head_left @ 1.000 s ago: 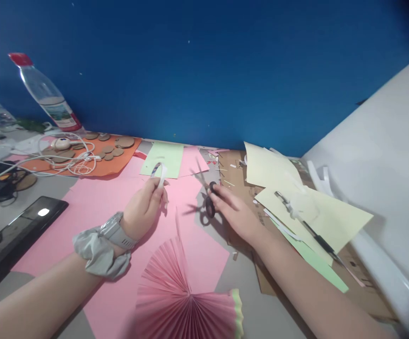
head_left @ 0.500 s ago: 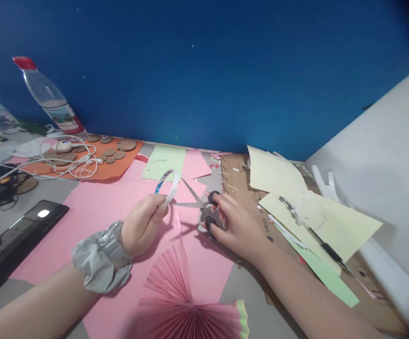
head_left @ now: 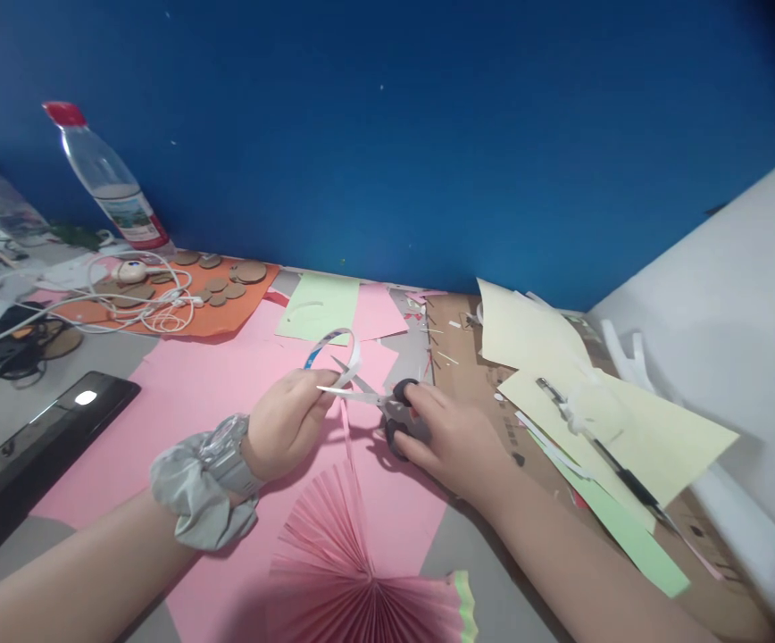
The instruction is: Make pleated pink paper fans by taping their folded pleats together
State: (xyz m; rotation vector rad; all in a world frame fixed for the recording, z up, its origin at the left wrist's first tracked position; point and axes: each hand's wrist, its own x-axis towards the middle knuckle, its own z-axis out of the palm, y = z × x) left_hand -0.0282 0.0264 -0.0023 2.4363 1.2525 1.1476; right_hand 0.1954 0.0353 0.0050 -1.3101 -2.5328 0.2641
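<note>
My left hand [head_left: 288, 430] pinches a curled white strip [head_left: 355, 354] with blue print on one side. The strip loops up above my fingertips. My right hand [head_left: 460, 439] has its fingers in the black handles of a pair of scissors [head_left: 372, 399]. Their parted blades point left and meet the strip close beside my left fingers; whether they bite into it, I cannot tell. Below lies a pleated pink paper fan [head_left: 330, 558] with a green and cream edge, resting on pink paper [head_left: 206, 393]. A thin pink piece stands up from the fan towards my left hand.
On the right, cream sheets [head_left: 621, 420], a pen [head_left: 619, 469] and a green paper strip [head_left: 642, 545] lie on cardboard [head_left: 458, 353]. At left are a bottle [head_left: 116, 192], white cables [head_left: 166, 304], cardboard discs [head_left: 250, 271] on orange paper [head_left: 227, 320], and a black glossy device [head_left: 45, 455].
The scissors have moved left onto the strip, and their blades have closed partway. My left hand keeps hold of the strip. The whole view has shifted slightly.
</note>
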